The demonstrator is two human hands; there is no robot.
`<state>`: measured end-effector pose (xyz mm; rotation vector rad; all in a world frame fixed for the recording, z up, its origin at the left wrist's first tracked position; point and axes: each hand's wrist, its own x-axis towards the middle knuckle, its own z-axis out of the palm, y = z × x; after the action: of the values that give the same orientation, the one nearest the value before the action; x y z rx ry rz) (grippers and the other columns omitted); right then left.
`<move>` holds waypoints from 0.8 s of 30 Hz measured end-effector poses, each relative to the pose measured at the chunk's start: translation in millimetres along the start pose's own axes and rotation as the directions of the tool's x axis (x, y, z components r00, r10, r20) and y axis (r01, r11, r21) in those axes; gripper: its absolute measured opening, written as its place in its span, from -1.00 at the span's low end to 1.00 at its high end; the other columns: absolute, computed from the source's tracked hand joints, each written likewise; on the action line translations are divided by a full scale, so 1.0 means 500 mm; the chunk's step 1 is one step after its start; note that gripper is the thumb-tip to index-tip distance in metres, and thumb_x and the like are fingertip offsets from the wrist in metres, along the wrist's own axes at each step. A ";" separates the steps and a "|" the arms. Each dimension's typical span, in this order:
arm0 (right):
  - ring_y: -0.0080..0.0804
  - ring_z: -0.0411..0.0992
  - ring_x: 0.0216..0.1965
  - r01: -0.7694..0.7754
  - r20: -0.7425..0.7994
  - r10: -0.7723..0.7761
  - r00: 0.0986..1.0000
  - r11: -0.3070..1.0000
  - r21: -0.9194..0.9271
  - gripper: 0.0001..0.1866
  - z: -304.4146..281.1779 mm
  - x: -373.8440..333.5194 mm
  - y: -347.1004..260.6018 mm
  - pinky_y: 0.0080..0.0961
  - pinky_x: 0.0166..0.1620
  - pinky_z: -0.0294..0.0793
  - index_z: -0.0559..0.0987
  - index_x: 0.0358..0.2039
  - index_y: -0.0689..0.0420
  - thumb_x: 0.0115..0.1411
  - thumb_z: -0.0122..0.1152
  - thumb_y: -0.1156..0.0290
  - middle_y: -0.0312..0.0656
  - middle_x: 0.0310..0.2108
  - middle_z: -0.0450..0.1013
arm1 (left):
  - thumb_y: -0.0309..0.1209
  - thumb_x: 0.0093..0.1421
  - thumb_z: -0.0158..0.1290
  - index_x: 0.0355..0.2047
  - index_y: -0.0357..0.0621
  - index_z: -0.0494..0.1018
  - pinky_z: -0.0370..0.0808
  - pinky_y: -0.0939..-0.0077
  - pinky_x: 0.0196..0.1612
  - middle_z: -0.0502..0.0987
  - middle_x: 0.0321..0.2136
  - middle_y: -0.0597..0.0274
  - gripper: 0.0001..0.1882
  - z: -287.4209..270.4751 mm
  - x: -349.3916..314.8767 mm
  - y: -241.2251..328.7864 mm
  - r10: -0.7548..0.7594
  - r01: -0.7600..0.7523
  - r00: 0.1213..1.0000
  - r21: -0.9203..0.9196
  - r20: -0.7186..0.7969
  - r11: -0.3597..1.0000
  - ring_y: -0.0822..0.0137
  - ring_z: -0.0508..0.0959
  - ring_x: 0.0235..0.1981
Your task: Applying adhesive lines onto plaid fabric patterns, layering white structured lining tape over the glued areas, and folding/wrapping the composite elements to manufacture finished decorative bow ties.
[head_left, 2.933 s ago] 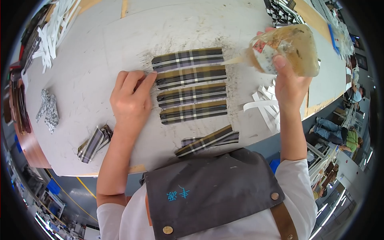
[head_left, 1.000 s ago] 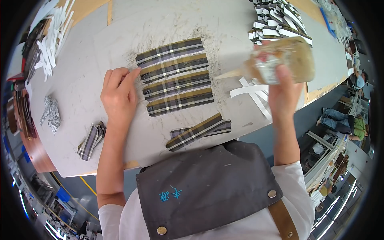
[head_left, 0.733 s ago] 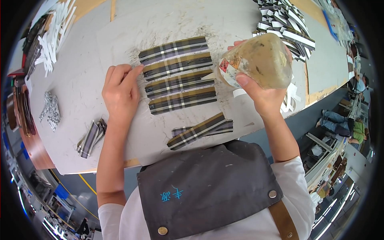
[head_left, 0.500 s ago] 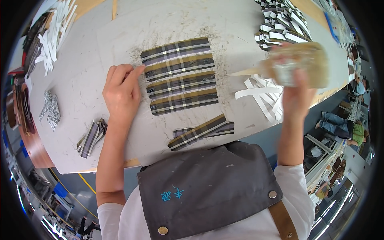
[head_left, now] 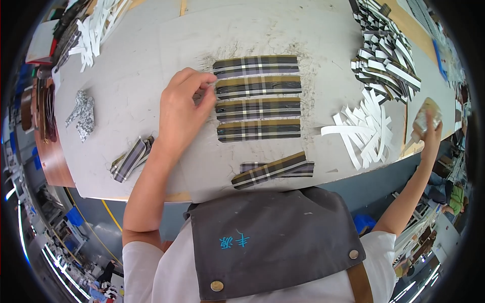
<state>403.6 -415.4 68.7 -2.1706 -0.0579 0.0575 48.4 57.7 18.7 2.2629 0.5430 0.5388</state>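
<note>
We are angling our left forearm point(head_left: 159, 177) across the surface's point(head_left: 146, 45) near edge, our left hand point(head_left: 185, 101) arching well inside it with thumb point(head_left: 206, 103) and forefinger point(head_left: 204, 78) standing apart. We are holding our right arm point(head_left: 408, 199) outstretched, our right hand point(head_left: 431, 128) curling its grip near that edge's right end.

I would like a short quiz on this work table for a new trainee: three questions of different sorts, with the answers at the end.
1. Which hand holds the bottle?
2. True or false: near the apron, one of the loose strips lies across another.
3. How many plaid strips lie in the row beside the left hand?
a) three
b) four
c) six

Key:
1. The right hand.
2. True.
3. b
</note>
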 end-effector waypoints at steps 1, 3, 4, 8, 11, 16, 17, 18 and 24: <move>-0.03 0.50 -0.11 0.096 -0.015 -0.116 0.993 0.879 -0.466 -0.28 0.010 0.002 0.005 -0.33 -0.05 0.47 0.28 0.18 0.19 0.16 0.18 -0.02 0.04 -0.11 0.50 | -0.63 0.03 0.11 -0.34 -0.27 0.54 0.49 0.48 -0.43 0.51 -0.43 0.16 -0.85 -0.005 0.007 0.004 -0.048 0.046 0.996 0.030 0.073 0.998 0.30 0.54 -0.46; 0.02 0.49 -0.08 0.103 0.020 -0.118 0.993 0.757 -0.645 -0.23 0.049 -0.015 -0.008 -0.29 -0.05 0.46 0.27 0.19 0.17 0.12 0.20 -0.08 0.10 -0.10 0.49 | -0.61 0.03 0.12 -0.37 -0.28 0.53 0.49 0.47 -0.41 0.51 -0.46 0.17 -0.89 -0.012 0.015 0.005 -0.102 0.093 0.985 0.064 0.141 0.994 0.30 0.55 -0.45; 0.07 0.48 -0.05 0.108 0.051 -0.112 0.992 0.597 -0.795 -0.17 0.065 -0.020 -0.008 -0.26 -0.05 0.45 0.26 0.20 0.15 0.07 0.22 -0.14 0.16 -0.09 0.48 | -0.59 0.04 0.13 -0.40 -0.29 0.53 0.49 0.46 -0.41 0.51 -0.47 0.16 -0.91 -0.013 0.019 0.005 -0.106 0.096 0.982 0.070 0.157 0.993 0.30 0.55 -0.46; 0.09 0.45 -0.01 0.274 0.198 -0.201 0.959 0.499 -0.822 -0.14 0.037 0.032 0.115 -0.25 -0.01 0.42 0.23 0.22 0.13 0.05 0.25 -0.15 0.14 -0.08 0.48 | -0.59 0.06 0.15 -0.39 -0.28 0.55 0.44 0.58 -0.39 0.53 -0.50 0.21 -0.92 -0.011 0.029 0.011 -0.141 0.123 0.973 0.108 0.184 0.987 0.42 0.48 -0.52; 0.03 0.44 0.01 0.472 0.423 -0.232 0.876 0.230 -0.851 -0.21 0.003 0.043 0.129 -0.27 0.01 0.41 0.25 0.23 0.03 0.08 0.28 -0.06 0.11 0.03 0.41 | -0.60 0.05 0.14 -0.39 -0.28 0.55 0.45 0.57 -0.40 0.54 -0.52 0.20 -0.92 -0.010 0.038 0.011 -0.133 0.101 0.967 0.154 0.219 0.983 0.42 0.49 -0.53; -0.03 0.41 0.05 0.450 0.381 -0.270 0.884 0.275 -0.849 -0.33 -0.006 0.047 0.159 -0.32 0.01 0.43 0.30 0.23 -0.13 0.13 0.27 0.05 0.05 0.11 0.32 | -0.61 0.02 0.12 -0.45 -0.29 0.52 0.45 0.54 -0.41 0.53 -0.54 0.18 -0.94 -0.005 0.047 0.019 -0.097 0.031 0.958 0.237 0.271 0.971 0.39 0.48 -0.54; -0.05 0.40 0.06 0.558 0.514 -0.297 0.804 0.082 -0.826 -0.35 -0.013 0.041 0.155 -0.34 0.00 0.44 0.31 0.23 -0.11 0.14 0.26 0.06 0.03 0.11 0.32 | -0.62 0.01 0.11 -0.47 -0.29 0.50 0.45 0.52 -0.42 0.52 -0.55 0.18 -0.95 -0.005 0.051 0.020 -0.081 0.000 0.954 0.269 0.289 0.963 0.37 0.48 -0.55; -0.05 0.40 0.06 0.554 0.511 -0.295 0.807 0.081 -0.828 -0.35 -0.025 0.039 0.161 -0.34 0.00 0.44 0.31 0.23 -0.11 0.14 0.26 0.06 0.03 0.11 0.32 | -0.62 0.01 0.11 -0.47 -0.29 0.50 0.45 0.52 -0.42 0.52 -0.55 0.18 -0.95 -0.005 0.052 0.020 -0.077 -0.004 0.953 0.266 0.292 0.964 0.37 0.48 -0.55; -0.24 0.43 0.03 -0.001 -0.122 -0.116 0.986 0.717 -0.697 -0.27 0.070 -0.060 0.009 -0.37 -0.01 0.46 0.28 0.23 0.17 0.21 0.15 -0.05 -0.02 0.06 0.38 | -0.62 -0.01 0.09 -0.48 -0.28 0.45 0.41 0.51 -0.43 0.47 -0.56 0.21 -0.94 -0.025 0.039 0.048 -0.079 0.017 0.950 0.203 0.301 0.979 0.37 0.43 -0.56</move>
<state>371.5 -391.0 45.8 -2.9300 -0.0632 -0.2106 62.8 59.7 48.6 2.4536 0.5087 0.1023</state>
